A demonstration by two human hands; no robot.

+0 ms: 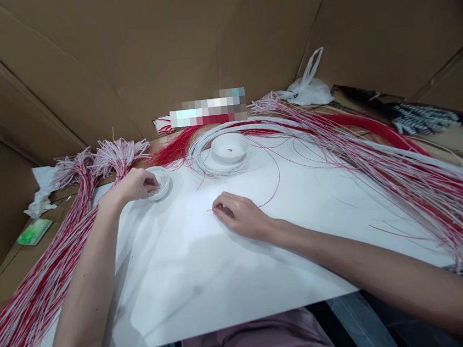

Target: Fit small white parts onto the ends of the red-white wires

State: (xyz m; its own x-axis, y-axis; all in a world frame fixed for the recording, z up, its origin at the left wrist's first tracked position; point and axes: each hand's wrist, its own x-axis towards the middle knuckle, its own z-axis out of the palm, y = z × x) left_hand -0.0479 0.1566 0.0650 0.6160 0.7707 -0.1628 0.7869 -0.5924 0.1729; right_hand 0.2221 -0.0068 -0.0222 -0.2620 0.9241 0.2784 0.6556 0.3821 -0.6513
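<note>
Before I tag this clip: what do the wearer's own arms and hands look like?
Left hand and right hand: no gloves, no rings that I can make out. Both forearms are uncovered as far as they show; no sleeves, watch, bands or cables in view. Mauve clothing shows at the lap.

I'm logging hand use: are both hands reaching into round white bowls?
No, only the left hand reaches into a round white bowl; the right hand pinches a thin red strand over the flat white sheet.
</note>
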